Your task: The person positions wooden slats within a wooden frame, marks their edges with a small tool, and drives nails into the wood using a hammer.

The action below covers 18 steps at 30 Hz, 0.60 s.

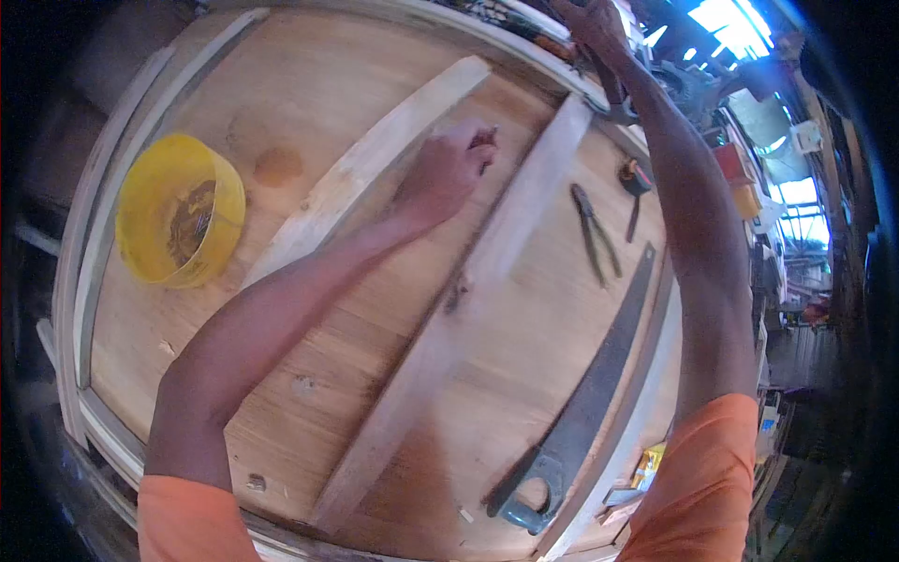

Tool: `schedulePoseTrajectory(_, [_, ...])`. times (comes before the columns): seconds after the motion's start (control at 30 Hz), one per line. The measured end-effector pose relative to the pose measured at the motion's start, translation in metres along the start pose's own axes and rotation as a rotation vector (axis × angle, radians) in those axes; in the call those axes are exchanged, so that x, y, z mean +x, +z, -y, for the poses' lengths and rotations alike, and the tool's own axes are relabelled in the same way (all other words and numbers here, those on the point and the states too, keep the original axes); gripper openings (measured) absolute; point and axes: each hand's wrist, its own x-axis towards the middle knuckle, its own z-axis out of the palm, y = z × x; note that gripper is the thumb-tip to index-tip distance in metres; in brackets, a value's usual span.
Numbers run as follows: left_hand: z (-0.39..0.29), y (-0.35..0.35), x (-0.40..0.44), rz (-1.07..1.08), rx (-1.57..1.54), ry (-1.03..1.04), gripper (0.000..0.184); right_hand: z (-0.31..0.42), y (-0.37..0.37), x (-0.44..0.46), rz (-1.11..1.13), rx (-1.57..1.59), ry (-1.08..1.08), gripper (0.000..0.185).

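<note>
My left hand [454,169] is closed above the wooden panel [375,309], between two pale wood strips. Small dark bits show at its fingers, too small to name. Up at the top edge, my right hand [595,33] is curled, partly cut off and blurred. A dark shape sits just under it by the frame's corner; what it is I cannot make out. Close to my left hand lie the shorter wood strip [375,155] and the long middle batten [510,225].
A yellow tub [225,201] with small dark pieces inside stands on the left. Green-handled pliers [590,229], a tape measure [634,176] and a handsaw [595,384] lie on the right. Raised wooden rails [89,253] edge the panel.
</note>
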Motion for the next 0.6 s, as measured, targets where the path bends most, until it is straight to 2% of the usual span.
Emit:
schedulePoseTrajectory(0.03, [-0.003, -0.003, 0.001, 0.028, -0.055, -0.045, 0.011, 0.012, -0.029, -0.003, -0.007, 0.358, 0.483, 0.036])
schedulePoseTrajectory(0.1, [-0.003, -0.009, 0.002, 0.06, -0.089, -0.073, 0.01, 0.019, -0.066, -0.011, -0.222, 0.618, 0.711, 0.037])
schedulePoseTrajectory(0.13, [0.002, -0.007, 0.004, 0.061, -0.092, -0.067, 0.01, 0.01, -0.07, -0.014, -0.353, 0.719, 0.687, 0.037])
schedulePoseTrajectory(0.17, [0.0, -0.006, 0.005, 0.074, -0.1, -0.068, 0.009, -0.006, -0.068, -0.019, -0.372, 0.717, 0.69, 0.037])
schedulePoseTrajectory(0.23, [-0.002, -0.005, 0.007, 0.065, -0.088, -0.054, 0.009, -0.032, -0.057, -0.014, -0.263, 0.673, 0.617, 0.039])
schedulePoseTrajectory(0.27, [-0.003, -0.004, 0.006, 0.053, -0.085, -0.056, 0.01, -0.03, -0.059, -0.01, -0.104, 0.44, 0.686, 0.04])
schedulePoseTrajectory(0.3, [-0.002, -0.004, 0.007, 0.057, -0.09, -0.053, 0.01, 0.008, -0.087, -0.02, -0.023, 0.423, 0.699, 0.042])
schedulePoseTrajectory(0.37, [0.001, -0.006, 0.008, 0.117, -0.056, -0.07, 0.009, 0.004, -0.063, -0.022, -0.019, 0.331, 0.505, 0.04])
schedulePoseTrajectory(0.4, [0.002, -0.006, 0.008, 0.113, -0.06, -0.071, 0.009, -0.002, -0.047, -0.015, -0.016, 0.329, 0.501, 0.04])
schedulePoseTrajectory(0.47, [0.004, -0.007, 0.008, 0.112, -0.045, -0.023, 0.01, -0.015, -0.019, 0.001, 0.105, 0.187, 0.363, 0.056])
schedulePoseTrajectory(0.5, [0.005, -0.008, 0.008, 0.11, -0.043, -0.024, 0.01, -0.015, -0.011, 0.005, 0.105, 0.19, 0.362, 0.056])
schedulePoseTrajectory(0.57, [0.003, -0.01, 0.008, 0.105, -0.097, -0.003, 0.011, 0.01, -0.008, 0.009, 0.183, 0.208, 0.218, 0.052])
schedulePoseTrajectory(0.6, [0.003, -0.012, 0.008, 0.103, -0.1, -0.011, 0.011, 0.02, -0.014, 0.003, 0.259, 0.273, 0.308, 0.05])
